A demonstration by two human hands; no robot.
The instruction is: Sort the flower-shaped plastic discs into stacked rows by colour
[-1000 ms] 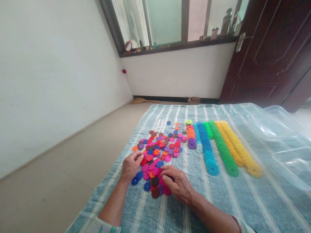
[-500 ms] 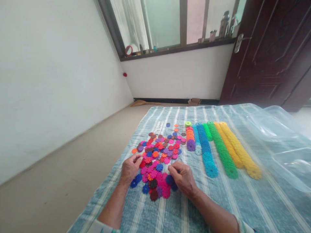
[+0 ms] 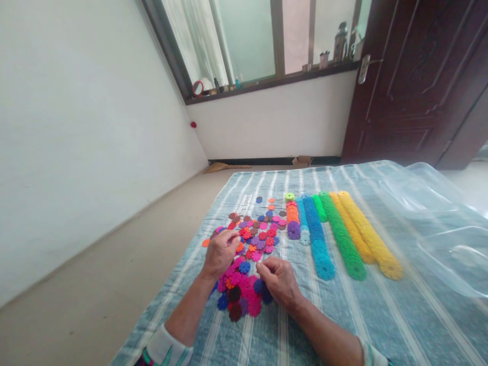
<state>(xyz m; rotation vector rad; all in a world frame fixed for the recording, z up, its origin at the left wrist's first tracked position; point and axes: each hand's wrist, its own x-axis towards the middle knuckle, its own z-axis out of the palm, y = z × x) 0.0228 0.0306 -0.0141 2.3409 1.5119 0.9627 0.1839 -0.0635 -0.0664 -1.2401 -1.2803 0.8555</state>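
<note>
A loose pile of flower-edged plastic discs (image 3: pixel 244 278) in pink, red, blue, brown, purple and orange covers the left part of the striped cloth (image 3: pixel 305 325). Over the pile's left side is my left hand (image 3: pixel 221 253), thumb and forefinger pinched near some red and orange discs; whatever sits between the tips is hidden. My right hand (image 3: pixel 280 282) rests at the pile's right edge beside dark blue discs (image 3: pixel 267 296). Its fingers are curled into a pinch, and I cannot make out anything in them.
Overlapping rows of discs run to the right: an orange and purple row (image 3: pixel 293 218), a blue row (image 3: pixel 320 244), a green row (image 3: pixel 343 244) and yellow rows (image 3: pixel 366 239). Clear plastic containers (image 3: pixel 453 254) lie at the far right. A dark red door (image 3: pixel 412 91) stands behind.
My left hand has moved forward and right over the pile, still pinched. The right hand stays near the same blue discs. The view has shifted slightly.
</note>
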